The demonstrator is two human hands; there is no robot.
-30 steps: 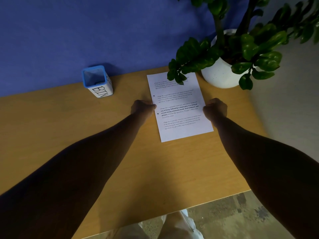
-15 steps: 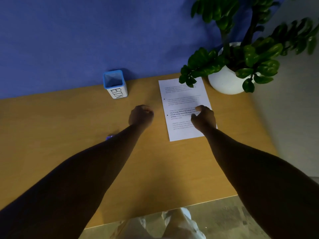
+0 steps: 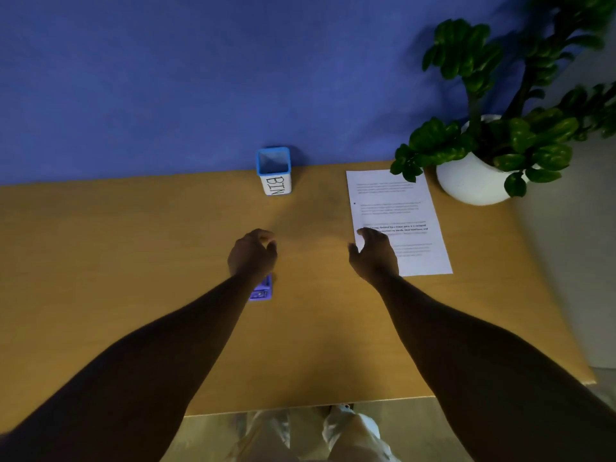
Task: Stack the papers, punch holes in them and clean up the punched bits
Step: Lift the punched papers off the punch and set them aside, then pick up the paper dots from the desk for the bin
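Since both hands had come off the sheet edges they were squaring a second earlier, I took the stacking as finished and read the scene as follows.

Papers: the stack of papers (image 3: 398, 208) lay flat at the far right of the desk (image 3: 133, 261), its far corner under the leaves of the potted plant (image 3: 483, 155); only the top sheet showed, so I could not count the pages.

Left hand: my left hand (image 3: 252, 258) had drifted left, well clear of the papers, and hung over the middle of the desk with fingers loosely curled, holding nothing.

Right hand: my right hand (image 3: 375, 256) had slid from the right edge of the stack to its near left corner, fingers spread and slack, over the sheet but gripping nothing; whether it touched the paper I could not tell.

Hole punch: a small purple hole punch (image 3: 261, 290) had come into view just near of the left wrist, partly hidden by it, resting on the desk and untouched.

Bin: the blue-rimmed box marked BIN (image 3: 274, 171) stood at the far edge against the wall, between punch and papers; I could not see whether anything was in it.

Meaning: I judged the next step was to pick up the punch, most easily with the left hand, and bring it to the stack.

Risk: the loose sheets might fan out once the punch pushed against them.
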